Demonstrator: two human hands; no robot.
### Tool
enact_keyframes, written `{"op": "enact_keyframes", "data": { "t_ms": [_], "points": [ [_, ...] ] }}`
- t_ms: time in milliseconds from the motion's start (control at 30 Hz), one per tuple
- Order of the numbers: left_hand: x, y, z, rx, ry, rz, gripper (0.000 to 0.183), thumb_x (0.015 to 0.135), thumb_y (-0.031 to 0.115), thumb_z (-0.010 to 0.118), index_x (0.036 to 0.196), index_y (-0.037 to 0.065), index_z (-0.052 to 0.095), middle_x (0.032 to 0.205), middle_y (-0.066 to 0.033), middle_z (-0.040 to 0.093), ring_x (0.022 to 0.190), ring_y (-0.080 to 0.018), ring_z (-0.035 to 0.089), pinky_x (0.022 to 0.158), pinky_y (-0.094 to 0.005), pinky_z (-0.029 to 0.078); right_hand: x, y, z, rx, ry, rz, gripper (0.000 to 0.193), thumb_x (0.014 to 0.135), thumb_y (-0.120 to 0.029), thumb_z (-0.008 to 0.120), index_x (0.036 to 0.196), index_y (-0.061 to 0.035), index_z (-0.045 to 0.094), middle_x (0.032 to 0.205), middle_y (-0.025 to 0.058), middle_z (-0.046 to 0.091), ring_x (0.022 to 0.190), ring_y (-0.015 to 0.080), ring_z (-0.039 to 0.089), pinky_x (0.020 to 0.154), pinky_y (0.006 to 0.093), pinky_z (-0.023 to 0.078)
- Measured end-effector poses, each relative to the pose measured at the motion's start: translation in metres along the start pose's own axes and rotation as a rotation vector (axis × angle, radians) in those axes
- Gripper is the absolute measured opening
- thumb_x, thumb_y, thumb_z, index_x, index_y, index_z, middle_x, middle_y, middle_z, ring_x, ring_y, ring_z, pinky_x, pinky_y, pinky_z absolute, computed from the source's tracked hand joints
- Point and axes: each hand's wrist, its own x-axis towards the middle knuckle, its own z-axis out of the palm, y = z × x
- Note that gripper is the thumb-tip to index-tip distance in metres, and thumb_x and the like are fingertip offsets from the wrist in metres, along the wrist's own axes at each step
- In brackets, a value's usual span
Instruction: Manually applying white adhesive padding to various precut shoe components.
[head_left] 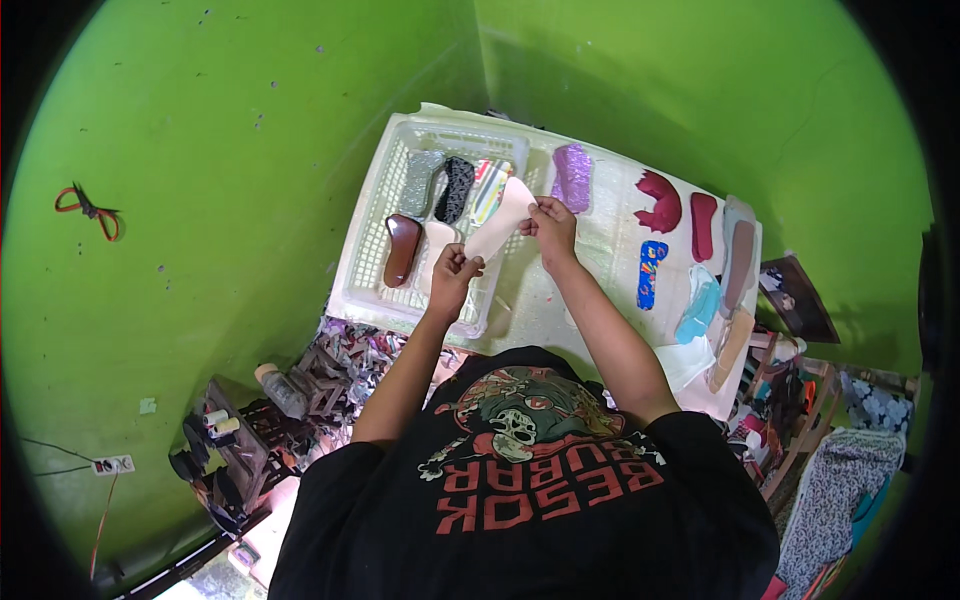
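Note:
Between my hands I hold a pale, cream-coloured insole [502, 222], tilted above a white plastic basket [367, 243]. My left hand [453, 281] pinches its narrower near end, and the fingers of my right hand [550, 229] grip the edge of its wider far end. Below it in the basket lie a glossy brown sole-shaped piece [402, 250], a black patterned piece [455, 190], a silvery piece [422, 178] and a striped multicoloured piece [488, 188]. Another cream piece [440, 236] shows partly, next to my left hand.
The white table [605, 240] also bears a purple bundle [572, 178], dark red pieces [704, 225], blue cut-out lettering [652, 275], a turquoise stack [698, 305] and brown soles [738, 265]. Scraps [350, 365] heap beneath its left side. Red-handled scissors [90, 211] hang on the green wall.

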Motion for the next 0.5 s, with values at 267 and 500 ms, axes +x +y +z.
{"op": "enact_keyframes", "data": {
  "t_ms": [267,500],
  "points": [
    [-0.021,-0.008,-0.052,0.464,0.251,0.241,0.036,0.082,-0.003,0.06,0.107,0.004,0.035,0.09,-0.0078,0.046,0.068,-0.0156,0.051,0.063,-0.0309,0.045,0.0,0.035,0.065,-0.323,-0.097,-0.077,0.009,0.087,0.002,0.06,0.092,-0.0007,0.053,0.079,0.0074,0.06,0.061,0.0139,0.062,0.053,0.0257,0.052],
    [-0.022,0.003,-0.092,0.832,0.057,0.094,0.019,0.082,0.005,0.061,0.099,0.005,0.051,0.079,-0.0149,0.061,0.071,-0.031,0.062,0.065,-0.0395,0.048,0.012,0.075,0.107,-0.535,-0.141,-0.051,0.008,0.085,0.001,0.063,0.091,0.0003,0.058,0.075,0.0065,0.062,0.058,0.0123,0.063,0.051,0.0259,0.051]
  ]
}}
